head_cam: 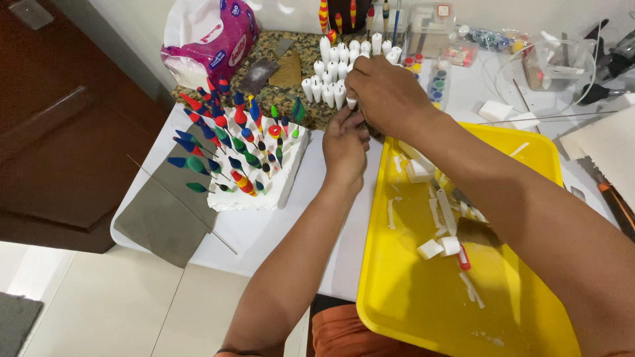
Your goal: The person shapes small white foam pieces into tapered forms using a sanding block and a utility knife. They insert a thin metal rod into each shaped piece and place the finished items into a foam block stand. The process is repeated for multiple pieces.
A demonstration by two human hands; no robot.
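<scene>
My right hand [387, 92] pinches a small white foam float piece [351, 102] at the edge of a cluster of upright white foam pieces [337, 69]. Just below it, my left hand [345, 145] reaches up with its fingertips touching the same white piece. Both hands hover over the table's far middle, between a white foam block [264, 192] stuck with several painted floats on sticks and a yellow tray [410, 291].
The yellow tray holds white foam scraps [440, 248] and a small red-tipped piece [464, 259]. Grey sandpaper sheets [162, 211] and a thin wire [198, 218] lie at the left. A pink bag [211, 36], paint pots [436, 86] and a clear bowl [542, 69] stand at the back.
</scene>
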